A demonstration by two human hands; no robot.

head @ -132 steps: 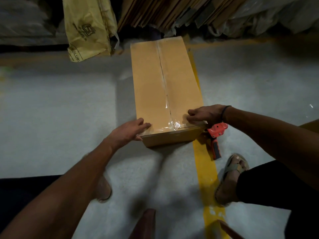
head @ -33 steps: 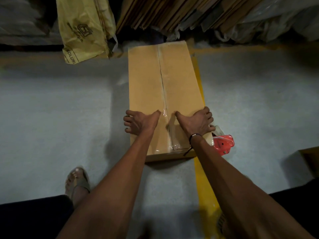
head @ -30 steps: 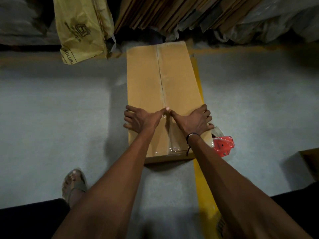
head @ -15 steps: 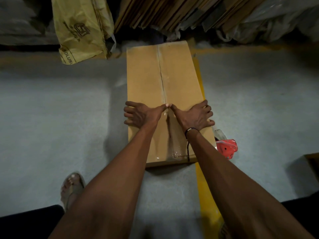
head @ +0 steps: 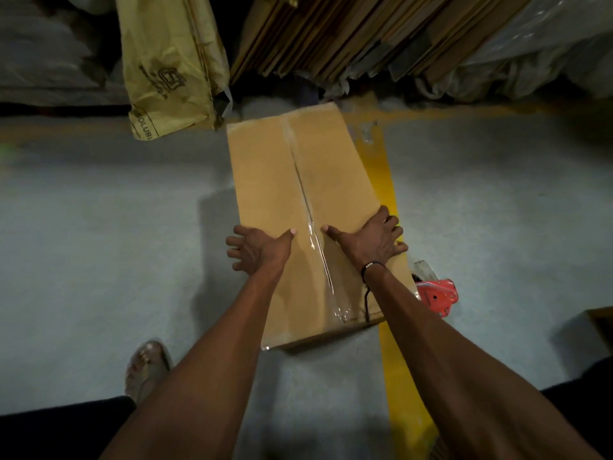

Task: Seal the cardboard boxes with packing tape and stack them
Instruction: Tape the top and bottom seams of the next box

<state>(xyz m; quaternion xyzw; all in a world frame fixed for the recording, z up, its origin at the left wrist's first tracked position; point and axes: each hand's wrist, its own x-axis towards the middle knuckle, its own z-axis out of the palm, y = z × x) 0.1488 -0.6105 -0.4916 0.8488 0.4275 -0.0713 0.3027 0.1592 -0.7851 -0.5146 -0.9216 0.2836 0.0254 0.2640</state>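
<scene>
A long cardboard box lies on the grey floor, its far end near a leaning stack of flattened cartons. Clear packing tape runs along the centre seam; its glare shows only over the near half, and farther up it is hard to make out. The left hand lies flat on the lid with its fingers spread wide past the left edge, thumb pointing at the seam. The right hand presses flat likewise, fingers splayed over the right edge. A red tape dispenser sits just beside the box, partly hidden behind the right forearm. A yellow bag hangs at the upper left.
</scene>
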